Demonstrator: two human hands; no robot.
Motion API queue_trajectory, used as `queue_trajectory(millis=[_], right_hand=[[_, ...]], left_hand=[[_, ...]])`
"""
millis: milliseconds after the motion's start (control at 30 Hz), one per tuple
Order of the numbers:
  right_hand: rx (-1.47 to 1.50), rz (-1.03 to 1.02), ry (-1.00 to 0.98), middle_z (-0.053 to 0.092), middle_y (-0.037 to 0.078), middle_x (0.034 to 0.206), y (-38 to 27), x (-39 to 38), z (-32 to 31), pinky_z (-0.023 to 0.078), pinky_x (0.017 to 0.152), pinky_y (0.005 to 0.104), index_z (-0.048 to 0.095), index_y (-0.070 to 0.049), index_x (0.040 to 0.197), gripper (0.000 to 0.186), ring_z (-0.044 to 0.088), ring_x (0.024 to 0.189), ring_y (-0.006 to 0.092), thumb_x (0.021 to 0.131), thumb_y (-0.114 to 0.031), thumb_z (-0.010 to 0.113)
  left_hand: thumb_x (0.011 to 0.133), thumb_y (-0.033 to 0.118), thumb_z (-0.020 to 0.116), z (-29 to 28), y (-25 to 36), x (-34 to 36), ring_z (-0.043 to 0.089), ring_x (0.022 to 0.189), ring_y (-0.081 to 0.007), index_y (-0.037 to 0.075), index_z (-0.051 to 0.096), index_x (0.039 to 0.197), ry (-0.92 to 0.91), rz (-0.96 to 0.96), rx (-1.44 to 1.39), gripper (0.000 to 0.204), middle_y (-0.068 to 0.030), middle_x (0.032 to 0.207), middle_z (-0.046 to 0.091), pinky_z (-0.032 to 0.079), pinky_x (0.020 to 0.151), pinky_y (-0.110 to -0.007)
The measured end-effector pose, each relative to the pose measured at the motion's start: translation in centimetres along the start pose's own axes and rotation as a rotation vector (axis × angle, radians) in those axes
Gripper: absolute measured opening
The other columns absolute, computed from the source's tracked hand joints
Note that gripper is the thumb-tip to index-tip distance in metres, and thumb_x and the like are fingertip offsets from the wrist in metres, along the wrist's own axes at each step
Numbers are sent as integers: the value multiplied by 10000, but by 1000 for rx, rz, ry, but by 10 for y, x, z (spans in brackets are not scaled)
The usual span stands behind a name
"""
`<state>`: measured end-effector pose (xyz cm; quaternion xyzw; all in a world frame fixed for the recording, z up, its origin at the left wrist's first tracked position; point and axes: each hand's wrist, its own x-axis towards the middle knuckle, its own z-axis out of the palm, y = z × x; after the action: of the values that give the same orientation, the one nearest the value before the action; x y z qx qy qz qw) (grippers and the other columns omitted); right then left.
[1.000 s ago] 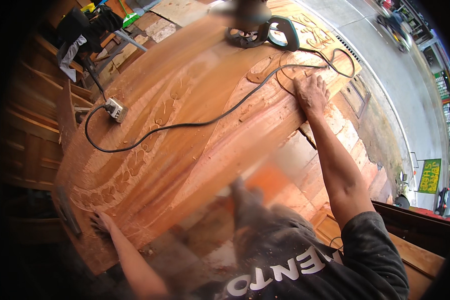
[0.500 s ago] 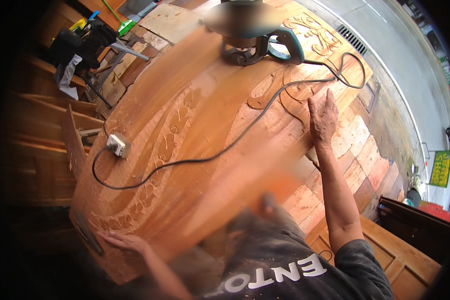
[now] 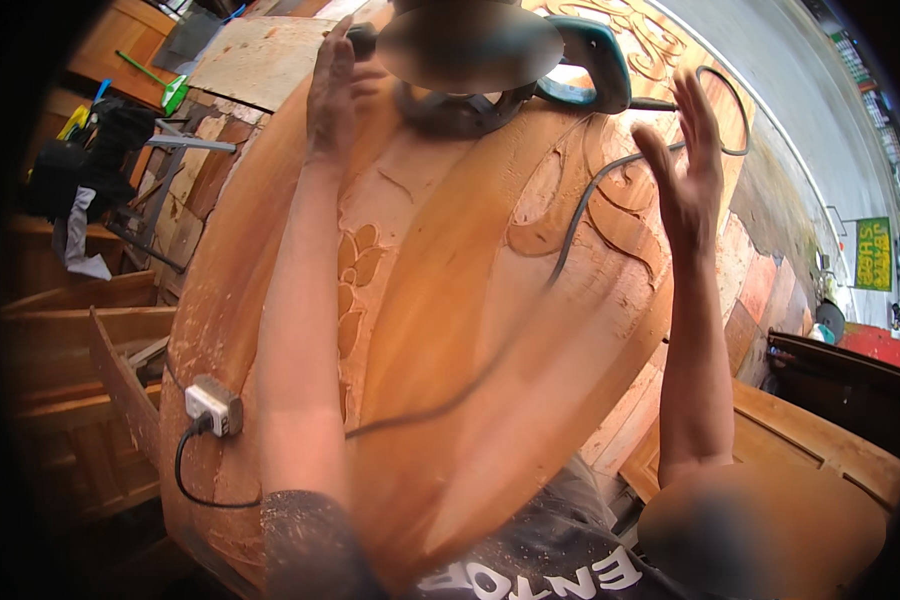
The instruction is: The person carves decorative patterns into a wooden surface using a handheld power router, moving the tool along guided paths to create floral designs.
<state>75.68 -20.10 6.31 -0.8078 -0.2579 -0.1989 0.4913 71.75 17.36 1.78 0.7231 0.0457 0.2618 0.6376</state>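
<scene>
Power tool (image 3: 610, 70) lay far on carved panel (image 3: 430, 270) — left grip (image 3: 332, 105) part-spread at its left, contact unclear; right grip (image 3: 692, 170) spread wide, empty, near its right side.

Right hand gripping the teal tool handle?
No: the right hand is open, clear of the teal tool handle to its left.

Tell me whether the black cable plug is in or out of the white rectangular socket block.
In: the black cable plug sits against the white rectangular socket block, no prongs showing.
</scene>
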Motion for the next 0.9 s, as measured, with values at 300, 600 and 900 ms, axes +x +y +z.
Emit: queue_trajectory(millis=[300, 600, 900], right_hand=[[371, 299, -435, 706, 41, 1045, 34, 88, 42, 566, 766, 295, 700, -49, 1228, 503, 673, 876, 113, 849, -332, 871], [269, 290, -337, 653, -60, 862, -15, 53, 50, 417, 604, 208, 747, -108, 1206, 434, 534, 701, 37, 846, -317, 868], [350, 326, -249, 672, -56, 877, -10, 36, 36, 416, 580, 209, 736, -86, 1229, 471, 523, 673, 36, 825, -272, 889]], left_hand=[[1033, 529, 587, 24, -24, 32, 460, 625, -9, 170, 637, 1131, 48, -8, -278, 376, 79, 807, 548, 344, 516, -184], [1051, 527, 551, 20, -23, 35, 446, 542, -29, 169, 604, 1027, -41, -48, -369, 363, 58, 727, 527, 316, 460, -182], [1056, 540, 533, 25, -19, 32, 435, 551, -36, 159, 580, 993, -135, -5, -341, 389, 59, 723, 493, 319, 472, -191]])
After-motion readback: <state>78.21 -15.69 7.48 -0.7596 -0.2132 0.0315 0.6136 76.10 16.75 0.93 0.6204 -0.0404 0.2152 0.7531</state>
